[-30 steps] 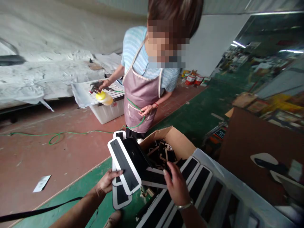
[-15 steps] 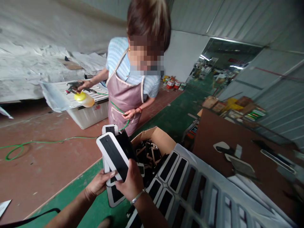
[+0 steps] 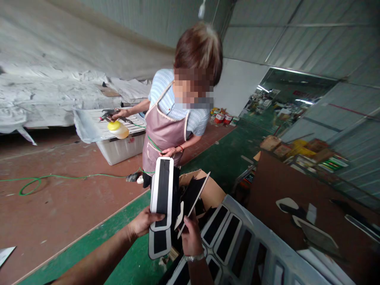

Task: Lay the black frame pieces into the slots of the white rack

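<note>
Two bare hands work at the lower middle of the head view, each with a panel. The left hand (image 3: pixel 141 223) grasps a white-bordered black panel (image 3: pixel 162 192), its thumb pressed flat over the lower part of the face; the other fingers go behind, where they are hidden. This panel is long, with rounded corners, and points away from the wearer. It overlaps a lower panel (image 3: pixel 159 243) of the same kind, whose near end juts out beneath it over the green floor (image 3: pixel 130 257).

The right hand (image 3: pixel 191 237) pinches the near end of a tilted panel (image 3: pixel 194 204), which is turned nearly edge-on so that its pale rim shows as a slanting line. The thumb lies against that rim; how the remaining fingers sit cannot be told. A small pale-edged piece (image 3: pixel 179 215) shows just left of the rim. A silver-coloured bracelet (image 3: pixel 194 258) circles the right wrist.

Beyond the hands is an open cardboard box (image 3: pixel 215 186), partly covered by the tilted panel. Just right of the right hand, a grey plastic tray (image 3: pixel 261 225) has long compartments, and several hold dark panels with pale borders (image 3: pixel 228 239). Further right is a brown counter (image 3: pixel 273 182) carrying loose parts.

Facing the wearer, a co-worker (image 3: pixel 169 126) in a mauve apron grips a spray gun (image 3: pixel 118 114) with a yellow-lidded cup (image 3: pixel 120 130) in the right hand, with a green hose (image 3: pixel 89 176) trailing across the floor. A white plastic bin (image 3: pixel 120 150) stands behind.
</note>
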`<state>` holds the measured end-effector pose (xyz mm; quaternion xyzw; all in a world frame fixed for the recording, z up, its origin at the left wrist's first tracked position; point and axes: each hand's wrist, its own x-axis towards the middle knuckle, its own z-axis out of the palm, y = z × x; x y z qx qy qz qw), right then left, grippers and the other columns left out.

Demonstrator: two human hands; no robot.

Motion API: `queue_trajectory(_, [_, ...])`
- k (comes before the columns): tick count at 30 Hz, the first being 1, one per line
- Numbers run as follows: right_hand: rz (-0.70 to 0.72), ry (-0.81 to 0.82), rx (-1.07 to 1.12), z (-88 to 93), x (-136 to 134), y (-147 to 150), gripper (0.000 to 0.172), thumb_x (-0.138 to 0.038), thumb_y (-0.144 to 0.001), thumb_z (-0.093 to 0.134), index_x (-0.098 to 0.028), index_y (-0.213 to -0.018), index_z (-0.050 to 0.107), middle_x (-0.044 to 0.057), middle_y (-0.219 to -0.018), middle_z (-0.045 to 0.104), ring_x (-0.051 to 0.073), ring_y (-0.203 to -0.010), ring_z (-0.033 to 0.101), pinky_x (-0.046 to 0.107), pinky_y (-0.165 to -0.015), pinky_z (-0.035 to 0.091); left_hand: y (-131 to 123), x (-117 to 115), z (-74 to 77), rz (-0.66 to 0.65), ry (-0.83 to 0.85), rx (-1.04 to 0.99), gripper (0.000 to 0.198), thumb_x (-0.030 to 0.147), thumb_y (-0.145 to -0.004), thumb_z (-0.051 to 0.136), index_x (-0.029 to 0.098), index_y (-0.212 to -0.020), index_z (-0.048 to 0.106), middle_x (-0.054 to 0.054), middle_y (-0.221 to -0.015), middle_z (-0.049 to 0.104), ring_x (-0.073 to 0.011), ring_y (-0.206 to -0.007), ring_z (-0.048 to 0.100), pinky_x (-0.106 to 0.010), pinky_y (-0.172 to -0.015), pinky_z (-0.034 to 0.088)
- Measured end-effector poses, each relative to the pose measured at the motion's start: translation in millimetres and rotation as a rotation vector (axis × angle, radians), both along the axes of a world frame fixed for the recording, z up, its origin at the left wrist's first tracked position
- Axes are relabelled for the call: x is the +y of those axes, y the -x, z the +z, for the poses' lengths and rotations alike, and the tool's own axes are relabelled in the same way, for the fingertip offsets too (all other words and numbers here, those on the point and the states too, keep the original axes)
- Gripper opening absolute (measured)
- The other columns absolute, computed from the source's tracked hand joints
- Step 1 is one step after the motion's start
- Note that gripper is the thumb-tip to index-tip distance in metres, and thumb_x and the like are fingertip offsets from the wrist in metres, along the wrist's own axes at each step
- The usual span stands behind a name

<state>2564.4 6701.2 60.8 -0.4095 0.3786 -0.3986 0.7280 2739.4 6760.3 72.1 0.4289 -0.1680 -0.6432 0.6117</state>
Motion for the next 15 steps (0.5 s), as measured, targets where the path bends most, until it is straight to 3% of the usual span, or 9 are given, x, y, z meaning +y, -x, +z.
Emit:
queue_trajectory(3, [-0.107,-0.021,-0.034,-16.0,3,8,0.049,-0.049,-0.081,0.042,-0.024,-0.123,0.050,0.008,-0.118,0.062,0.026,-0.112,0.058,0.044,-0.092,0.052,0,-2,0.1,-0.015,-0.007,0.021,0.037,0.023,-0.049,0.086,0.006,-0.078,0.070,-0.015,-0.075,0.070,-0.0232,-0.061,0.065,-0.034,-0.061,0.055])
queue_trajectory(6, [-0.114,0.115,0.041,-20.5,4,14,0.048,-0.049,-0.083,0.041,-0.026,-0.124,0.050,0.008,-0.123,0.060,0.026,-0.115,0.056,0.046,-0.096,0.050,2,-3,-1.4,-0.022,0.005,0.050,0.036,0.023,-0.051,0.085,0.006,-0.079,0.071,-0.015,-0.075,0.070,-0.0243,-0.063,0.065,-0.035,-0.063,0.055])
queue_trajectory(8, [-0.070,0.215,0.072,-14.2,5,14,0.055,-0.042,-0.081,0.049,-0.028,-0.134,0.040,0.006,-0.135,0.051,0.024,-0.125,0.048,0.044,-0.107,0.040,7,-4,-3.4,-0.037,0.008,0.044,0.035,0.024,-0.051,0.085,0.007,-0.079,0.071,-0.013,-0.074,0.070,-0.0222,-0.061,0.064,-0.032,-0.061,0.054])
queue_trajectory(10, [-0.014,0.304,0.158,-3.3,7,12,0.074,-0.036,-0.078,0.054,-0.028,-0.143,0.023,0.004,-0.148,0.035,0.023,-0.135,0.036,0.043,-0.115,0.028,13,-5,-5.8,-0.067,0.017,-0.001,0.033,0.024,-0.051,0.085,0.008,-0.076,0.071,-0.010,-0.068,0.068,-0.0192,-0.057,0.062,-0.028,-0.056,0.052])
queue_trajectory(12, [0.014,0.368,0.315,7.2,9,7,0.088,-0.034,-0.074,0.056,-0.021,-0.147,0.008,0.009,-0.153,0.023,0.024,-0.139,0.028,0.044,-0.117,0.022,19,-7,-8.1,-0.113,0.036,-0.085,0.032,0.026,-0.053,0.084,0.008,-0.076,0.070,-0.008,-0.067,0.067,-0.0181,-0.057,0.060,-0.026,-0.054,0.049])
queue_trajectory(15, [-0.032,0.458,0.541,13.4,11,2,0.092,-0.033,-0.072,0.053,-0.011,-0.147,0.005,0.015,-0.154,0.017,0.026,-0.141,0.023,0.046,-0.117,0.020,25,-9,-10.7,-0.180,0.057,-0.211,0.034,0.029,-0.058,0.081,0.009,-0.083,0.069,-0.008,-0.074,0.068,-0.0177,-0.061,0.060,-0.025,-0.057,0.048])
